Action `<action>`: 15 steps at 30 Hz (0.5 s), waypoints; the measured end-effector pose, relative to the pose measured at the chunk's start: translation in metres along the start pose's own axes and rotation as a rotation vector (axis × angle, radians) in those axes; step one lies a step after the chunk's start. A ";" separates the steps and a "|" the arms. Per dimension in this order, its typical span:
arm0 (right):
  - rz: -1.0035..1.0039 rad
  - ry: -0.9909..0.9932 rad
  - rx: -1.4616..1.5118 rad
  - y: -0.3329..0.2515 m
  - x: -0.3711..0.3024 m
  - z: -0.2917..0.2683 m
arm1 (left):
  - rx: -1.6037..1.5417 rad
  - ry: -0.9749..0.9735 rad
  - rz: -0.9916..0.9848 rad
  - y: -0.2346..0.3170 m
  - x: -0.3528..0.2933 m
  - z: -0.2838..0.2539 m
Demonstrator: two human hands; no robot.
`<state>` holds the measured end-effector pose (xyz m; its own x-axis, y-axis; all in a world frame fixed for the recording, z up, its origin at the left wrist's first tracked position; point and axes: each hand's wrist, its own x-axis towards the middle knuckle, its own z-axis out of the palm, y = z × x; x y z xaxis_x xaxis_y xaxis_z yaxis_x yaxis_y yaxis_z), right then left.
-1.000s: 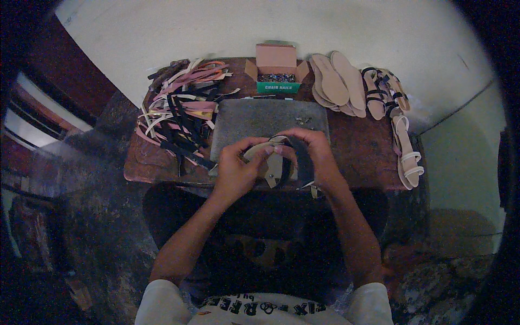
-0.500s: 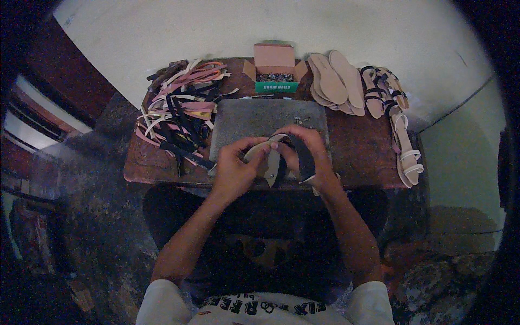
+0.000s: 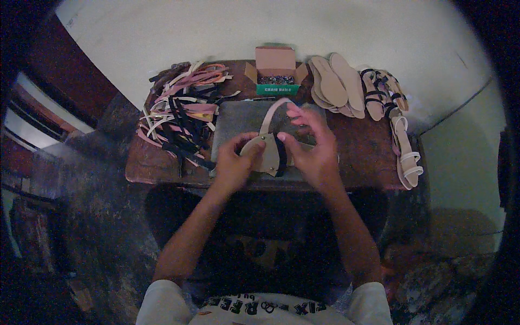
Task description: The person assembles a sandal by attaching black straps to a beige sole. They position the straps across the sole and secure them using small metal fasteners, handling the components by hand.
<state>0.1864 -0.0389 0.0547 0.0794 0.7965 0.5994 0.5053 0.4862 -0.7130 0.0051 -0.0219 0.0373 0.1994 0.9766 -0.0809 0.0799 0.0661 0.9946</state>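
Observation:
My left hand (image 3: pixel 238 160) is closed on a beige sandal sole (image 3: pixel 265 154), its thumb pressing near a small round nail head. Another nail head shows near the sole's lower edge. A black strap (image 3: pixel 281 154) crosses the sole. From the thumb a pale pinkish strap (image 3: pixel 269 116) arcs up and over toward my right hand (image 3: pixel 311 143). That hand is over the sole's right part, its thumb near the black strap and its fingers raised apart beside the pale strap's far end. Whether those fingers touch the strap is unclear. The sole lies over a grey slab (image 3: pixel 230 122).
On the brown table (image 3: pixel 360 157), a heap of straps (image 3: pixel 181 111) lies at left. An open box of nails (image 3: pixel 277 88) stands at the back. Several beige soles (image 3: pixel 330 84) and black sandals (image 3: pixel 374 97) lie at right, with a white-strapped sandal (image 3: pixel 403 151) by the right edge.
My right hand has opened and its fingers have lifted. The strap that curled down along it now arcs upward with its pale side showing. The sole has turned flatter, showing more surface.

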 end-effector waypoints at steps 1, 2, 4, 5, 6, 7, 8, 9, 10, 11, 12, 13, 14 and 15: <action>0.018 0.010 0.063 -0.009 0.002 0.000 | -0.013 -0.005 -0.005 -0.001 0.001 -0.003; 0.037 0.021 0.123 -0.017 0.004 -0.001 | -0.028 -0.014 -0.011 -0.001 0.002 -0.005; 0.048 0.049 0.127 -0.029 0.007 -0.003 | 0.000 -0.019 0.007 0.001 0.002 -0.005; 0.055 0.062 0.129 -0.033 0.008 -0.003 | 0.014 -0.020 0.014 0.001 0.001 -0.005; 0.060 0.100 0.179 -0.035 0.009 -0.003 | -0.003 -0.025 0.012 0.000 0.001 -0.004; 0.066 0.139 0.229 -0.037 0.009 -0.003 | -0.020 -0.030 0.010 -0.001 0.001 -0.004; 0.070 0.177 0.278 -0.038 0.010 -0.004 | -0.038 -0.035 0.010 -0.003 0.002 -0.003; -0.031 0.148 0.184 -0.033 0.010 -0.007 | -0.022 -0.025 0.021 -0.005 0.002 -0.003; -0.131 0.118 0.090 -0.024 0.008 -0.014 | -0.007 -0.014 0.032 -0.007 0.002 -0.003; -0.233 0.087 -0.001 -0.021 0.009 -0.017 | 0.011 0.000 0.044 -0.009 0.003 -0.003; -0.213 0.072 -0.010 -0.022 0.009 -0.017 | 0.006 0.016 0.032 -0.013 0.005 -0.005; -0.193 0.057 -0.018 -0.025 0.008 -0.017 | 0.000 0.033 0.020 -0.017 0.007 -0.007; -0.173 0.043 -0.031 -0.028 0.007 -0.017 | -0.007 0.046 0.009 -0.019 0.009 -0.008; -0.132 0.032 0.006 -0.029 0.004 -0.015 | 0.038 0.033 0.052 -0.021 0.010 -0.010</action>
<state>0.1849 -0.0551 0.0826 0.0402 0.7133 0.6997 0.5083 0.5883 -0.6289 -0.0039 -0.0116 0.0159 0.1720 0.9848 -0.0260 0.1071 0.0076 0.9942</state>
